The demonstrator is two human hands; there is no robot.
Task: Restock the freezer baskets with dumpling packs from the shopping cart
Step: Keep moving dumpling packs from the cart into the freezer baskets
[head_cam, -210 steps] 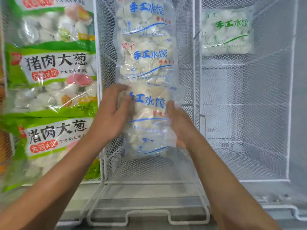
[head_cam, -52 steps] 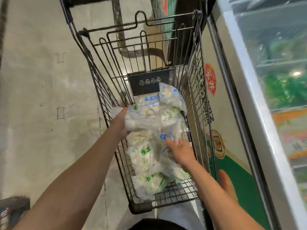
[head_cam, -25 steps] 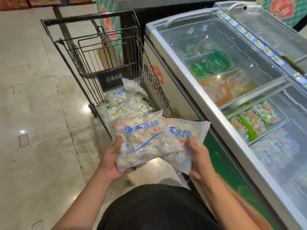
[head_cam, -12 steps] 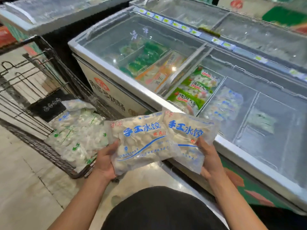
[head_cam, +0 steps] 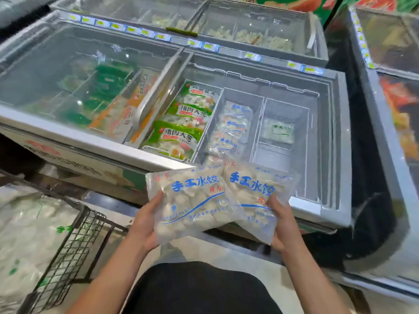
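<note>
In front of the open freezer (head_cam: pixel 317 214), seen from the head camera, you hold two clear dumpling packs with blue print, side by side and overlapping at the middle. Your left hand (head_cam: pixel 145 223) grips the left pack (head_cam: pixel 192 200) at its left edge, thumb on top and fingers curled beneath. Your right hand (head_cam: pixel 283 223) grips the right pack (head_cam: pixel 256 193) at its lower right corner in the same way. The left pack lies partly over the right one. Both packs hang just above the freezer's near rim, not yet inside.

Beyond them, the middle basket (head_cam: pixel 256 123) holds a row of matching blue-print packs (head_cam: pixel 233 128). The basket to its right (head_cam: pixel 305 137) holds a single green-print pack (head_cam: pixel 277 131) towards its far end. To the left of the middle basket lies a stack of green bags (head_cam: pixel 183 125) with dumpling pictures. The freezer's sliding glass lid (head_cam: pixel 68 82) covers the left half, with green and orange packets dimly visible beneath.

At the lower left, the cart (head_cam: pixel 74 241) stands beside you, with more packs (head_cam: pixel 27 234) blurred inside it.
</note>
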